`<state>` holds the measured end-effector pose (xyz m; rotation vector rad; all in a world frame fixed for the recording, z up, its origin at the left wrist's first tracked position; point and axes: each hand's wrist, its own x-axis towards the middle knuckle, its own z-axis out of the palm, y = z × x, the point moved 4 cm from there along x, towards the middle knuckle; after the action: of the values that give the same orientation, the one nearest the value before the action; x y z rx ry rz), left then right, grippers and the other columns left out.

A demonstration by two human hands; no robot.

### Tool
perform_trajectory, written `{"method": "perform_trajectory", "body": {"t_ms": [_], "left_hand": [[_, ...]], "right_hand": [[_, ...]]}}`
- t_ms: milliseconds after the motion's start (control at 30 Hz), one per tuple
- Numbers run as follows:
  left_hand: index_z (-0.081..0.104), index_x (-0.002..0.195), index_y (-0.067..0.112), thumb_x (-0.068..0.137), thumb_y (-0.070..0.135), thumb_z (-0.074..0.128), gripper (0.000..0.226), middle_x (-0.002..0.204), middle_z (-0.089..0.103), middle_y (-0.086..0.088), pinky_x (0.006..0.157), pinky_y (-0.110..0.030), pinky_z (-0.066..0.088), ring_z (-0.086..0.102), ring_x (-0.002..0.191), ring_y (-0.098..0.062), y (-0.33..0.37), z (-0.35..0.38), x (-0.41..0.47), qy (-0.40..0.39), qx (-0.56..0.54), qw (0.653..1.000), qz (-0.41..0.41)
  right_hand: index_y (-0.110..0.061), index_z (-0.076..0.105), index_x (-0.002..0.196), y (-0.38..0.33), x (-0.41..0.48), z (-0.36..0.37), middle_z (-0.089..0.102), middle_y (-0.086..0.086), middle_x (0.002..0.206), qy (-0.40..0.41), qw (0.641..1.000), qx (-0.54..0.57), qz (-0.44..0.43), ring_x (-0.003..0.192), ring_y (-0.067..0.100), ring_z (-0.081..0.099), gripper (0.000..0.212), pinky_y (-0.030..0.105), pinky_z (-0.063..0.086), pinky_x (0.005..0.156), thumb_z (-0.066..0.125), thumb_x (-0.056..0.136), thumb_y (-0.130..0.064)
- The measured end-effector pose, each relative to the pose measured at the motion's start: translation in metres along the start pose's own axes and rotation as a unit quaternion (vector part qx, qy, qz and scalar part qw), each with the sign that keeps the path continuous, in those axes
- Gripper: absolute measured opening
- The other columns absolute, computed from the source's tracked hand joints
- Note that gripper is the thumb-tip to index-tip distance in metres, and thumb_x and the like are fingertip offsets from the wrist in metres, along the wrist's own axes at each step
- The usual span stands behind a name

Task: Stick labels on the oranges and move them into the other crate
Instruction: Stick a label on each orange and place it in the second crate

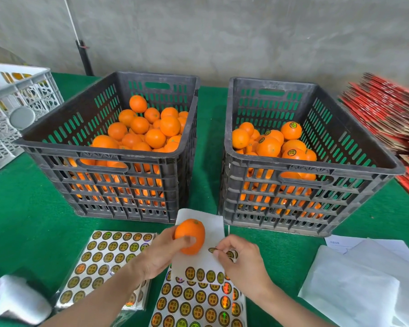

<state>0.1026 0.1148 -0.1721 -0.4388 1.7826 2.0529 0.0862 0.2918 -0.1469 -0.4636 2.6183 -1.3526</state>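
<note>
Nearest the camera, label sheets (198, 303) covered in round gold stickers are lying flat on the green-covered worktop (21, 220), and the left forearm is crossing over one of them. Loose white papers (364, 284) are lying to the right.

Just beyond, the left hand (156, 254) is wrapping its grip around a single orange (190, 236) and holding it above a half-peeled backing sheet (203, 223). The orange's long axis is running near to far, with its stem end pointing up and away toward the crates. The right hand (242, 261) is closing its grip in a pinch on a label (212, 250), just beside the orange but apart from it (more stickers seem to be clinging near its fingers).

Farther back, two black slotted crates are standing side by side. The left crate (57, 149) is holding unlabelled oranges (151, 131), and the right crate (257, 159) is holding labelled oranges (291, 131).

A white crate (17, 95) is sitting at the far left and a red stack (387, 114) of flat cartons at the far right. A black pole (83, 55) is leaning against the grey wall (246, 31).
</note>
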Motion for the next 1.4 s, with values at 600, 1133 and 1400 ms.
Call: {"method": "perform_trajectory", "body": {"t_ms": [600, 1133, 1400], "left_hand": [[0.051, 0.120, 0.006, 0.035, 0.042, 0.092, 0.101, 0.086, 0.067, -0.019, 0.060, -0.030, 0.053, 0.061, 0.067, -0.027, 0.022, 0.022, -0.009, -0.088, -0.231, 0.969, -0.007], [0.050, 0.119, 0.005, 0.040, 0.041, 0.091, 0.096, 0.094, 0.067, -0.019, 0.062, -0.031, 0.049, 0.061, 0.074, -0.028, 0.051, 0.040, -0.012, -0.153, -0.199, 0.967, 0.031], [0.049, 0.124, 0.009, 0.068, 0.047, 0.074, 0.073, 0.108, 0.064, -0.018, 0.072, -0.035, 0.055, 0.067, 0.093, -0.026, 0.137, 0.074, -0.004, -0.140, -0.059, 0.973, 0.174]], "right_hand": [[-0.039, 0.047, 0.076, -0.058, 0.028, -0.029, 0.041, -0.013, 0.127, -0.140, 0.985, -0.025, -0.100, 0.125, 0.002, 0.033, 0.022, 0.031, 0.027, 0.104, 0.054, 0.091, -0.024], [-0.047, 0.034, 0.114, -0.083, 0.020, -0.058, 0.041, -0.025, 0.116, 0.000, 0.989, -0.061, -0.138, 0.099, -0.003, 0.048, 0.047, 0.031, 0.048, 0.083, 0.059, 0.073, -0.047], [-0.032, 0.038, 0.127, -0.105, 0.032, -0.101, 0.041, -0.015, 0.126, 0.024, 0.968, -0.009, -0.251, 0.113, -0.004, 0.042, 0.065, 0.008, 0.038, 0.088, 0.073, 0.072, -0.026]]}}
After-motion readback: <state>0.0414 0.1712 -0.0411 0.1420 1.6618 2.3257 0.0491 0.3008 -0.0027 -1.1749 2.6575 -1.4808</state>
